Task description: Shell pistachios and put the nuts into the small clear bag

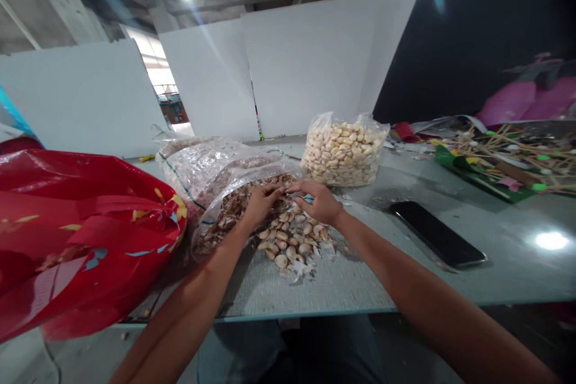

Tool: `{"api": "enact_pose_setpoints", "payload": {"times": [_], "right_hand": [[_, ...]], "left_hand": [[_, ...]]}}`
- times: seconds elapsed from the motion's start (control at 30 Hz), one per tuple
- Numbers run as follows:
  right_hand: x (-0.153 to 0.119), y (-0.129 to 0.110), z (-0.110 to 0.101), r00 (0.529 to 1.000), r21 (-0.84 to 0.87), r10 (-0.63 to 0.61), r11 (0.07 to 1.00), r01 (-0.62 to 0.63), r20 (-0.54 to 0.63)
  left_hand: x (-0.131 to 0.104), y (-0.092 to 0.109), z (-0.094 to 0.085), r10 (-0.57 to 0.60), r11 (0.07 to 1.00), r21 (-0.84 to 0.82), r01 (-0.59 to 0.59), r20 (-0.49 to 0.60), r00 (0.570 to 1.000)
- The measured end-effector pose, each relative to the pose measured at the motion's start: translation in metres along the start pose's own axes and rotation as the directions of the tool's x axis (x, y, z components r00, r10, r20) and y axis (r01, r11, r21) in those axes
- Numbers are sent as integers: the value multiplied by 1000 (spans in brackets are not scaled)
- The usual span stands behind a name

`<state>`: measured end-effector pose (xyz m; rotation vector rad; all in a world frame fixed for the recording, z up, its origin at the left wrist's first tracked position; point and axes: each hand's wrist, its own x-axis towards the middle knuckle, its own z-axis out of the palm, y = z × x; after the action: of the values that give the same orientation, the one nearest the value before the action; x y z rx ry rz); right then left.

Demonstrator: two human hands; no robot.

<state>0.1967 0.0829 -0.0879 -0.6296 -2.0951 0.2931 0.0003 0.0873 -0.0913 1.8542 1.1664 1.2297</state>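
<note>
Well, the garlic cloves (292,242) point lengthwise in mixed directions

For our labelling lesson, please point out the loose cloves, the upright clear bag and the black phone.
Loose cloves (293,242): head view, middle of the pile.
Upright clear bag (342,157): head view, front wall.
Black phone (436,234): head view, middle of its dark face.

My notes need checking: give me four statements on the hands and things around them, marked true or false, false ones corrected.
1. The left hand and right hand are close together. True.
2. The phone lies left of the loose cloves. False: the phone lies right of the loose cloves.
3. A clear bag of cloves stands beyond the right hand. True.
4. The red bag lies at right. False: the red bag lies at left.
</note>
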Motion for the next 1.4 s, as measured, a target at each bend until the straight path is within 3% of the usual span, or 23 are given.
{"api": "enact_pose_setpoints", "payload": {"times": [0.17, 0.47, 0.83, 1.17, 1.4], "right_hand": [[0, 5, -2, 997, -69, -58, 996, 62, 58], [-1, 4, -1, 992, -121, -91, 987, 101, 87], [0, 2, -4, 991, -70, -86, 993, 93, 102], [-1, 2, -2, 993, -86, -95, 991, 101, 67], [-1, 2, 0, 995, -96, -56, 993, 65, 88]], "left_hand": [[0, -1, 1, -29, 996, -82, 28, -21, 999], [3, -4, -1, -99, 992, -82, 96, -29, 995], [2, -12, 4, -154, 930, -333, 155, 30, 988], [0, -8, 5, -155, 915, -357, 191, 128, 980], [2, -9, -1, -194, 965, -182, 189, -11, 981]]}}
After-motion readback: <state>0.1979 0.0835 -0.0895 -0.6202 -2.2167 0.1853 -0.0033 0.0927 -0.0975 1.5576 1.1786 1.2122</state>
